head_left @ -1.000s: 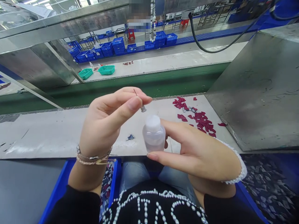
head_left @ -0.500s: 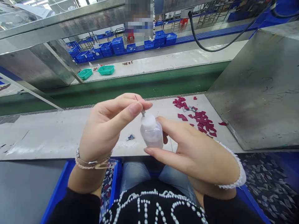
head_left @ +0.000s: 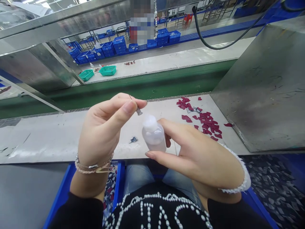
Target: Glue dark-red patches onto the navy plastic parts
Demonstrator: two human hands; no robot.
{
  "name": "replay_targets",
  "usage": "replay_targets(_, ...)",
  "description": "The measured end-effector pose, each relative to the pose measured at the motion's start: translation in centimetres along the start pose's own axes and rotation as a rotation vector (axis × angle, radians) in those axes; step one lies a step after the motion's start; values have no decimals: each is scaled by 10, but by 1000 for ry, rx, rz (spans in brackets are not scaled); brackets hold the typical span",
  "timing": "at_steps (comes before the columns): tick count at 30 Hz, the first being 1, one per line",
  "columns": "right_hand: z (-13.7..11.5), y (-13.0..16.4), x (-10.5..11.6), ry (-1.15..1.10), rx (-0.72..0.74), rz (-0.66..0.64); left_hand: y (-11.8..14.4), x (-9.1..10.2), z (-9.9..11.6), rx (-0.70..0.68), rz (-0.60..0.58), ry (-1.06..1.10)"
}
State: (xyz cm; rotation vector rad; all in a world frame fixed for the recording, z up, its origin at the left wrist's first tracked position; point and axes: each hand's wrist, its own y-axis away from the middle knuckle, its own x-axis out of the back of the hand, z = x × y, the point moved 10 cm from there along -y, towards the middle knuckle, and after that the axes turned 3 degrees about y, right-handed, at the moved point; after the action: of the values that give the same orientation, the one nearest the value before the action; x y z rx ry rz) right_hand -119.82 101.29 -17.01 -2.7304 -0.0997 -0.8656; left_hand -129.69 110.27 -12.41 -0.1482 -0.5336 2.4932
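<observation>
The left hand (head_left: 102, 122) pinches a needle (head_left: 139, 111) between nearly closed fingers, its wide end toward five o'clock. There, just apart, the right hand (head_left: 190, 152) curls its fingers around a bottle (head_left: 154, 137) leaning toward eleven o'clock.

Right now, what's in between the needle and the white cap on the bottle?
Just a small bare gap: in the head view, the pale bench shows between the needle in the left hand and the white cap.
</observation>
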Motion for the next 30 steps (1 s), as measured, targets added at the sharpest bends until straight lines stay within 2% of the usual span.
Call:
replay_targets(6,-1,1,4,32,3,46,-1,-3,-4,-12,-40,42)
replay_targets(12,-1,2,2,38,31,55,-1,-4,-6,8,-28,36)
replay_targets(17,1,0,1,46,19,42,5,-5,7,-162,-29,-44)
replay_targets(21,7,-1,-1,26,-6,41,12,-7,15,-300,16,-109)
replay_targets(26,23,-1,-6,-93,-94,68,19,-9,11,-362,103,-186)
replay_targets(30,32,5,-7,-231,-129,177,29,-9,1,-380,170,-165)
